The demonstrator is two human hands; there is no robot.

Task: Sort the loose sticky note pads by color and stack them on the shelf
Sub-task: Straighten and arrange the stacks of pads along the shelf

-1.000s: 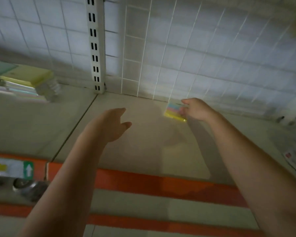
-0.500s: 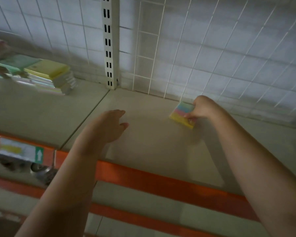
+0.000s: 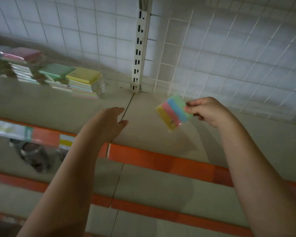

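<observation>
My right hand (image 3: 205,111) pinches the far corner of a wrapped sticky note pad (image 3: 173,112) striped green, blue, pink and yellow. The pad hangs tilted just above the beige shelf (image 3: 152,134). My left hand (image 3: 109,123) hovers over the shelf left of the pad, fingers straight and empty. At the back left of the shelf stand stacks of sticky note pads (image 3: 82,82) with yellow, green and pink tops.
A white wire grid (image 3: 229,57) backs the shelf, split by a slotted upright (image 3: 139,48). An orange strip (image 3: 161,159) runs along the shelf's front edge, with price labels (image 3: 29,132) at the left. A lower shelf shows below.
My right hand has lifted the striped pad off the shelf and drawn it toward me, tilted. The view has swung left, showing more of the stacks.
</observation>
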